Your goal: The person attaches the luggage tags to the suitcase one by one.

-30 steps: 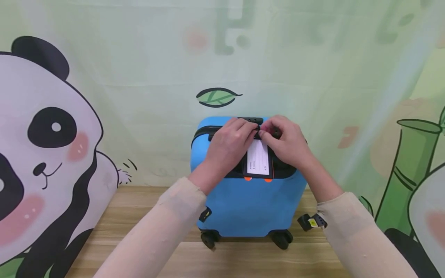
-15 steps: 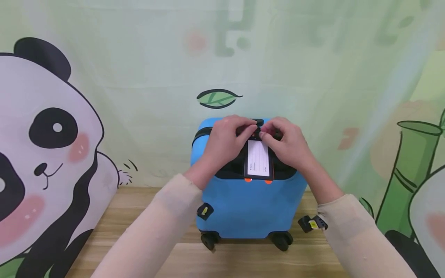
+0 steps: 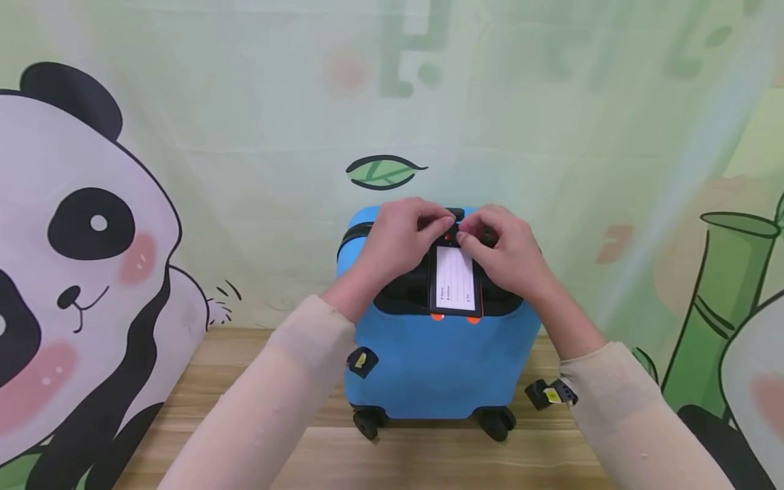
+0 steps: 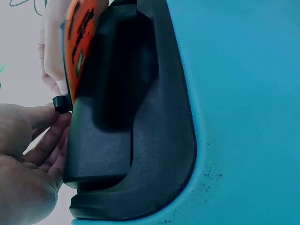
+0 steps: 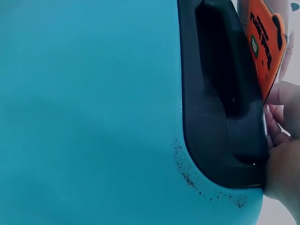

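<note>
A blue suitcase (image 3: 447, 371) stands upright on its wheels, with a black handle panel (image 3: 398, 296) along its top edge. Over that panel lies a luggage tag (image 3: 454, 279) with a white lined card; its other side (image 4: 80, 42) is orange with black lettering. My left hand (image 3: 395, 238) pinches a short black strap end (image 4: 61, 104) at the tag's top between thumb and fingertips. Just to the right, my right hand (image 3: 505, 248) pinches at the same spot with thumb and forefinger; the piece between those fingertips is mostly hidden.
The suitcase rests on a wood-grain surface (image 3: 245, 381) in front of a printed panda backdrop (image 3: 275, 102). Black wheels (image 3: 493, 423) show at its base. Small black wrist devices (image 3: 551, 393) hang by both sleeves.
My left hand has turned and shifted slightly up and left, so its thumb now shows and more of the tag's top is visible. My right hand stays nearly in place.
</note>
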Demonstrator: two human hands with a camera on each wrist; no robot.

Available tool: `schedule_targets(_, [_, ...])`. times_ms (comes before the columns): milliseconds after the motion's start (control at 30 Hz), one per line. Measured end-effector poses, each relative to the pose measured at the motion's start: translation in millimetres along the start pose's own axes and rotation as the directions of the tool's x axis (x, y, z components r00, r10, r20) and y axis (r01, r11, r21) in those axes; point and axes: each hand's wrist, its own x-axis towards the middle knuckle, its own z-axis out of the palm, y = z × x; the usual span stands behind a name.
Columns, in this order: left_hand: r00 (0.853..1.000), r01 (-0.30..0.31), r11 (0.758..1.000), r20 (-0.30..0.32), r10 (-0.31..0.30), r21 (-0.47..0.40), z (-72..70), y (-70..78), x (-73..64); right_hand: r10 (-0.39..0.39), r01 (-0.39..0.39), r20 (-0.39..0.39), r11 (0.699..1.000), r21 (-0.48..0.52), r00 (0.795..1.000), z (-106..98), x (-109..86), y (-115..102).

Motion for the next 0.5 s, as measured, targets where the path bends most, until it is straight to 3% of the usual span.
schedule_targets(167, [1.0,-0.019,0.999,-0.011,0.019,0.05,1.1,1.2,1.5,-0.004,0.004,0.003,1.0,-0.004,1.0,-0.3,-0.4,-1.9])
schedule_targets(333, [0.996,-0.071,0.992,-0.041,0.076,0.108,6.1,-1.7,0.8,-0.009,0.009,0.0,1.0,-0.011,1.0,0.6,-0.1,-1.4])
schedule_targets(500, [0.995,-0.069,0.997,-0.064,0.071,0.031,6.5,-8.9,-2.6,0.007,-0.007,0.008,1.0,0.008,1.0,1.1,0.4,-1.3])
